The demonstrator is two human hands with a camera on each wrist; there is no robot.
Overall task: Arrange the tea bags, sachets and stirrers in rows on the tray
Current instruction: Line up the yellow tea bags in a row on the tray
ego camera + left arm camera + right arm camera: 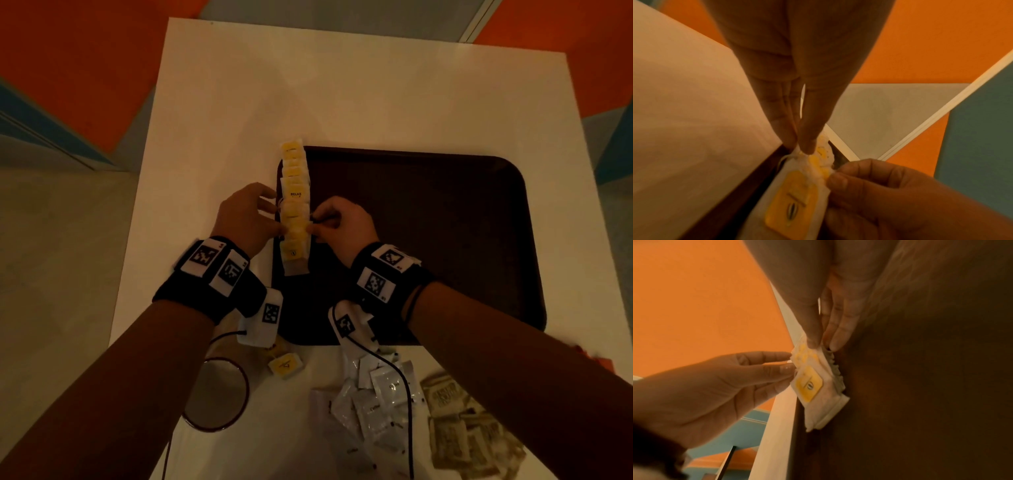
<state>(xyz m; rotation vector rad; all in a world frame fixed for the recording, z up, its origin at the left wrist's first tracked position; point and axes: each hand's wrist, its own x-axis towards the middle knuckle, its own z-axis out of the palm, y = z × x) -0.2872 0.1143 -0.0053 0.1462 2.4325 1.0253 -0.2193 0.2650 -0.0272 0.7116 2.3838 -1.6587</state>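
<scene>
Both forearms are reaching in from the near edge. Running near to far along the dark brown rectangular tray's (445, 240) left rim is 1 overlapping row of yellow-labelled white tea bags (294, 209). Loose white sachets (370, 407) and brown sachets (455, 428) are lying nearer on the white table (308, 85). The left hand (245, 216) and right hand (342, 224) are flanking the row, each pinching its edges between thumb and fingertips.

yellow-labelled tea bags (294, 205) overlap in a row along the dark tray (428, 240) left edge
</scene>
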